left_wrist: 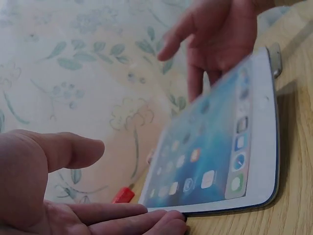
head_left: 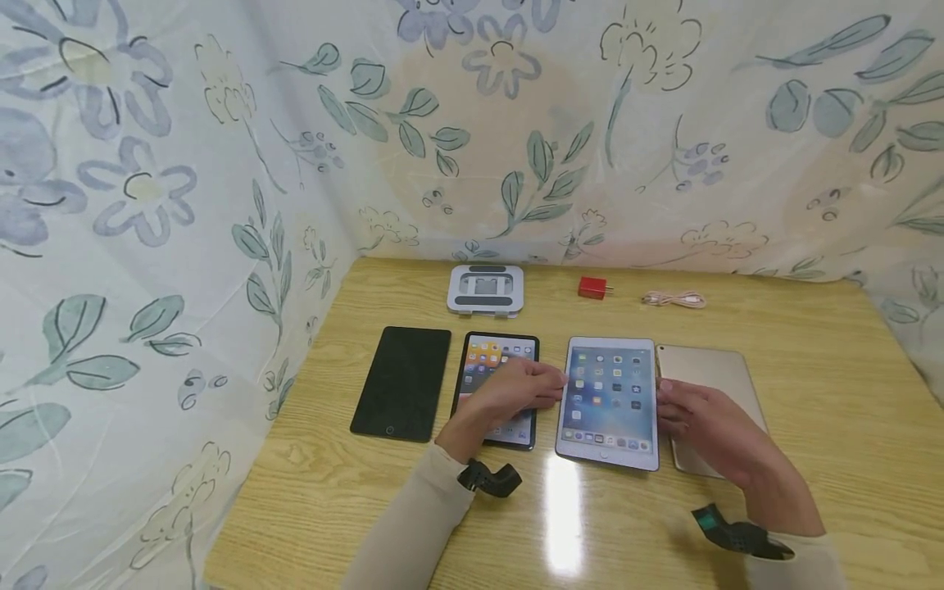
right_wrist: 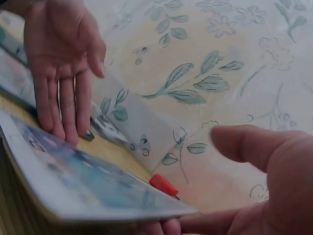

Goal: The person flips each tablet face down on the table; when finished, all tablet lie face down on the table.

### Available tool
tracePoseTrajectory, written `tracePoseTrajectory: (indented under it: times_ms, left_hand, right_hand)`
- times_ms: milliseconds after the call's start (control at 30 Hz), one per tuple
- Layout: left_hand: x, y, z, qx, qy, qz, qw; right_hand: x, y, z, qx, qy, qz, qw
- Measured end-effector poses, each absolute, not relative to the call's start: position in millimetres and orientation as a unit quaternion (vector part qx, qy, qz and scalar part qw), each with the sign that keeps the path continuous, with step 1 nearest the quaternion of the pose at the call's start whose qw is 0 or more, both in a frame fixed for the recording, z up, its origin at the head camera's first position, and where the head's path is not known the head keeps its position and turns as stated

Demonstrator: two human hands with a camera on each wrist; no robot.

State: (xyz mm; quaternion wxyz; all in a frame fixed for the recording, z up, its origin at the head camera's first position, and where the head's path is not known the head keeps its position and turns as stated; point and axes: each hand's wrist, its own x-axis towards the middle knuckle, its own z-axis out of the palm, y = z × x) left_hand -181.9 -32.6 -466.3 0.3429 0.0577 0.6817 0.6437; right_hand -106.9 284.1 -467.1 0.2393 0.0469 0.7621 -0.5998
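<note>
A white-framed tablet (head_left: pixel 608 401) with a lit home screen is held between both hands, its near edge tilted up off the table in the left wrist view. At its left edge, my left hand (head_left: pixel 509 389) touches with straight fingertips, thumb raised clear. On the opposite side my right hand (head_left: pixel 711 422) has its fingers at and partly under the edge; its thumb (right_wrist: pixel 239 144) stands apart from the tablet. Beneath the left hand lies a black-framed tablet (head_left: pixel 483 348) with a lit screen. A gold tablet (head_left: pixel 723 377), back up, lies partly under the right hand.
A dark-screened black tablet (head_left: pixel 404 383) lies at the left of the wooden table (head_left: pixel 317 492). Toward the back are a grey-white folding stand (head_left: pixel 486 301), a red charger plug (head_left: pixel 592 288) and a coiled pink cable (head_left: pixel 686 300). Floral cloth (head_left: pixel 516 188) hangs behind and at left.
</note>
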Motion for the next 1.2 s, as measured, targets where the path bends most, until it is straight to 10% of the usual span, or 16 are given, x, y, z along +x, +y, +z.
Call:
tracePoseTrajectory:
  times_ms: [1200]
  left_hand:
    - [-178,34,-391,0.16,0.627,0.655,0.39]
  right_hand:
    - [-99,264,-412,-0.073,0.728,-0.661,0.167]
